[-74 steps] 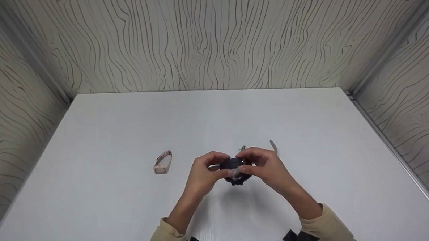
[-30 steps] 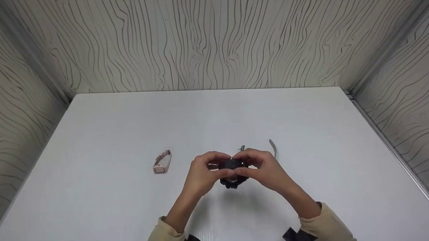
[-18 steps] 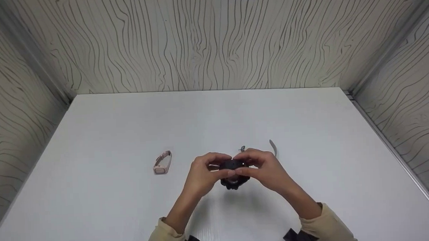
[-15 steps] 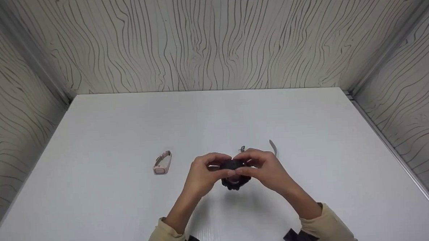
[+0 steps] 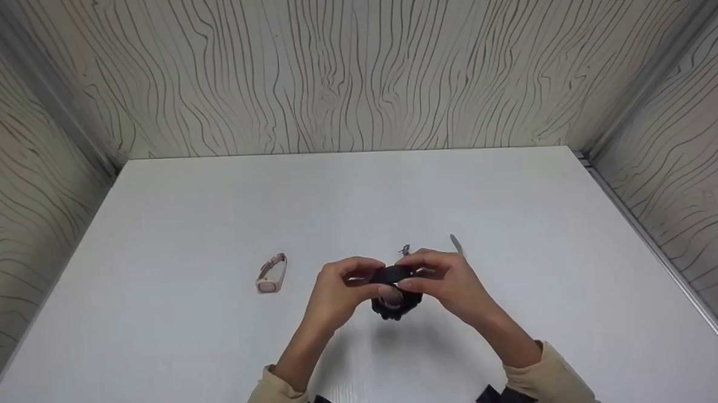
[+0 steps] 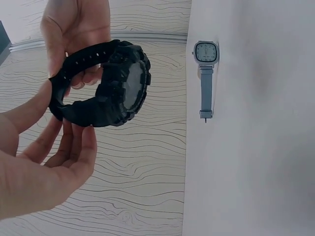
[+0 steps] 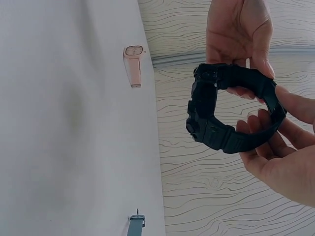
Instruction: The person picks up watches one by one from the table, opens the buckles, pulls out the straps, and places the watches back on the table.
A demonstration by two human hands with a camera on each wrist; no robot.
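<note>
A black wristwatch (image 5: 397,309) with a chunky case is held above the table, its strap bent into a loop. My left hand (image 5: 339,292) pinches the strap (image 6: 81,113) between thumb and fingers from the left. From the right, my right hand (image 5: 450,280) pinches the same strap near where its ends overlap; whether the buckle is fastened I cannot tell. In the left wrist view the case's face (image 6: 134,86) is turned toward the table. Beyond the right hand lies a blue-grey wristwatch (image 6: 206,91), mostly hidden by that hand in the head view.
A pink wristwatch (image 5: 269,285) with its strap looped lies on the white table (image 5: 190,354), left of my hands. Wood-patterned panels (image 5: 353,68) stand at the table's back and sides.
Both hands keep hold of the black wristwatch at the same spot. My thumbs came together on the strap and have now moved slightly apart. The case has dipped a little lower in view.
</note>
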